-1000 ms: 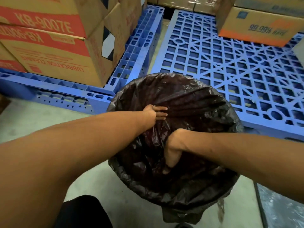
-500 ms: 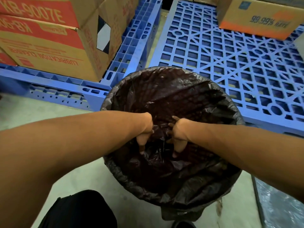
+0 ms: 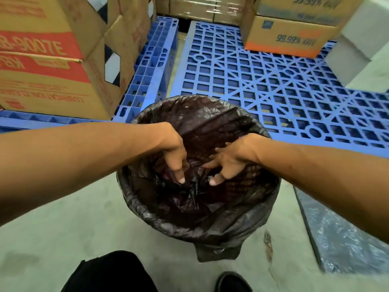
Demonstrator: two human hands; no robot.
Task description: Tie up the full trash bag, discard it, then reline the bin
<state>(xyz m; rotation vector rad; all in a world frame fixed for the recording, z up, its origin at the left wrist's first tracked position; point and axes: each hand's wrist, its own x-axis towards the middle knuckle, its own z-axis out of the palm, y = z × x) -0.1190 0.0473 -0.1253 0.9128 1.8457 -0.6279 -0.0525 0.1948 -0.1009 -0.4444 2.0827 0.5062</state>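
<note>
A round bin stands on the concrete floor, lined with a thin black trash bag (image 3: 202, 220) whose edge is folded over the rim. The bin's own wall is hidden under the plastic. Both my hands reach down inside the bag's mouth. My left hand (image 3: 175, 153) has its fingers curled down, pinching folds of the liner near the middle. My right hand (image 3: 228, 160) is beside it with fingers spread and pressed onto the plastic. A loose flap of bag (image 3: 216, 252) hangs down the bin's near side.
Blue plastic pallets (image 3: 252, 81) lie right behind the bin. Stacked cardboard boxes (image 3: 52, 66) sit on the left pallet, and more boxes (image 3: 290, 36) at the back right. A plastic-wrapped sheet (image 3: 341, 234) lies on the floor at right. My dark trouser leg (image 3: 109, 272) and shoe (image 3: 232, 282) are at the bottom.
Both hands came up from deeper in the bag and drew close together at its middle. The right hand's fingers have spread apart. The view has tilted up slightly.
</note>
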